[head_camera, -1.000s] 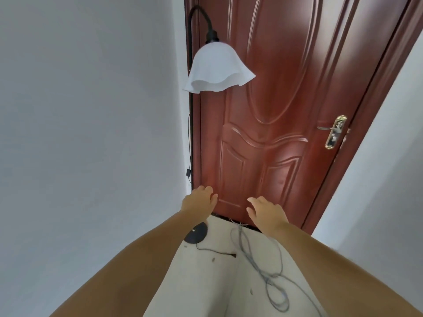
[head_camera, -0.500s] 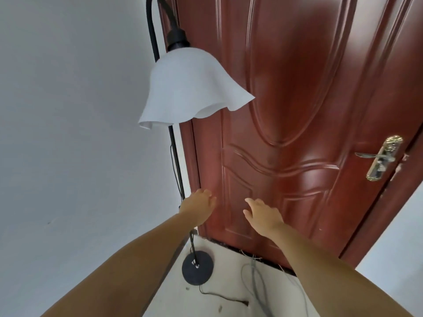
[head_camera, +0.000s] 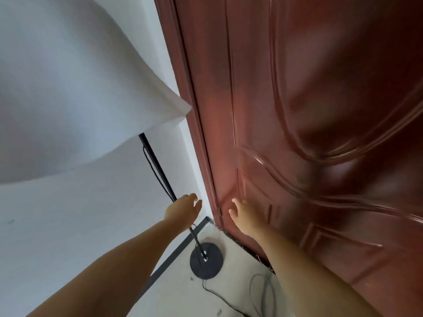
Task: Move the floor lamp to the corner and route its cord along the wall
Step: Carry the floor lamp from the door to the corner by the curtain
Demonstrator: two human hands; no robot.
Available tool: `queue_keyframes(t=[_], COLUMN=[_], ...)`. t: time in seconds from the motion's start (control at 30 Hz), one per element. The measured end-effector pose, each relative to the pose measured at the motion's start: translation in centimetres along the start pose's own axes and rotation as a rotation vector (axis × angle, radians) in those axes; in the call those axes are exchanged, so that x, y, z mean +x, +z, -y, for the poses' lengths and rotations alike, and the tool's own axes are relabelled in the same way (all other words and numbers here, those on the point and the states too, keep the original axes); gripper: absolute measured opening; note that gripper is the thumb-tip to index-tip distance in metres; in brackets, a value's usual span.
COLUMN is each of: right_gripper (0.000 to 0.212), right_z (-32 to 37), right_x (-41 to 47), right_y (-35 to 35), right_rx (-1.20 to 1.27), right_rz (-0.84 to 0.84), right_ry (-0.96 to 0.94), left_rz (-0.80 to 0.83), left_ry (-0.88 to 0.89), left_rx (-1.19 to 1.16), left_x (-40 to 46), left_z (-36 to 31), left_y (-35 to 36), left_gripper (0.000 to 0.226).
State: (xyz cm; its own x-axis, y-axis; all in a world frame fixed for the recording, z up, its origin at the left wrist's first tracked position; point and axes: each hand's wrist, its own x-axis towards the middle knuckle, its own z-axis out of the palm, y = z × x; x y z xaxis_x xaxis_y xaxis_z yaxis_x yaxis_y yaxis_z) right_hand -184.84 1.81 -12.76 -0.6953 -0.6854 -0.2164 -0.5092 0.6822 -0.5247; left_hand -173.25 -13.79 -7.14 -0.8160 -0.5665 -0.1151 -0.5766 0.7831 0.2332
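Note:
The floor lamp stands by the white wall beside a door. Its white fluted shade (head_camera: 68, 88) fills the upper left, very close to the camera. The thin black pole (head_camera: 158, 170) runs down to a round black base (head_camera: 207, 263) on the pale floor. A black cord (head_camera: 219, 296) trails from the base toward the bottom edge. My left hand (head_camera: 184, 210) hovers just in front of the pole, fingers apart, holding nothing. My right hand (head_camera: 243, 215) is spread open near the door's lower panel, also holding nothing.
A dark red panelled door (head_camera: 309, 133) fills the right side. The white wall (head_camera: 68, 225) is on the left with a dark skirting strip (head_camera: 174, 252) at its foot. A loose grey cable (head_camera: 263, 294) lies coiled on the floor by the door.
The view has come much closer to the lamp and door. The shade has grown and shifted to the upper left. Both hands have stayed open and reached further forward toward the pole.

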Motion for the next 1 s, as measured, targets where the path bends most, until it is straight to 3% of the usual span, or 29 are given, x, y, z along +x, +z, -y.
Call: queue_keyframes(t=[0.27, 0.47, 0.53, 0.7, 0.8, 0.87, 0.97, 1.0], right_gripper=[0.042, 0.045, 0.052, 0.081, 0.084, 0.07, 0.018, 0.014], right_z=[-3.1, -5.4, -5.7, -5.4, -4.3, -3.4, -2.4, -2.2], right_x=[8.8, 15.6, 17.3, 21.9, 24.3, 25.4, 25.9, 25.9], right_y=[11.5, 23.5, 27.0, 33.2, 36.3, 38.3, 39.9, 40.2], right_rx=[-0.005, 0.082, 0.169, 0.405, 0.542, 0.574, 0.42, 0.326], right_rz=[0.174, 0.321, 0.352, 0.411, 0.451, 0.48, 0.457, 0.453], right_ry=[-0.059, 0.009, 0.038, 0.116, 0.164, 0.19, 0.142, 0.087], left_rz=[0.102, -0.085, -0.173, -0.437, -0.419, -0.384, -0.403, -0.424], left_ry=[-0.495, -0.841, -0.847, -0.734, -0.665, -0.602, -0.597, -0.617], left_rx=[-0.267, -0.63, -0.808, -1.132, -1.249, -1.229, -1.283, -1.304], left_x=[5.2, 10.9, 12.1, 14.8, 16.0, 16.1, 15.8, 15.7], left_z=[5.5, 9.8, 10.5, 12.2, 13.5, 14.2, 14.8, 15.0], left_y=[11.7, 21.5, 23.9, 25.3, 24.9, 24.8, 24.7, 24.6], left_gripper=[0.04, 0.08, 0.081, 0.056, 0.024, 0.009, 0.016, 0.019])
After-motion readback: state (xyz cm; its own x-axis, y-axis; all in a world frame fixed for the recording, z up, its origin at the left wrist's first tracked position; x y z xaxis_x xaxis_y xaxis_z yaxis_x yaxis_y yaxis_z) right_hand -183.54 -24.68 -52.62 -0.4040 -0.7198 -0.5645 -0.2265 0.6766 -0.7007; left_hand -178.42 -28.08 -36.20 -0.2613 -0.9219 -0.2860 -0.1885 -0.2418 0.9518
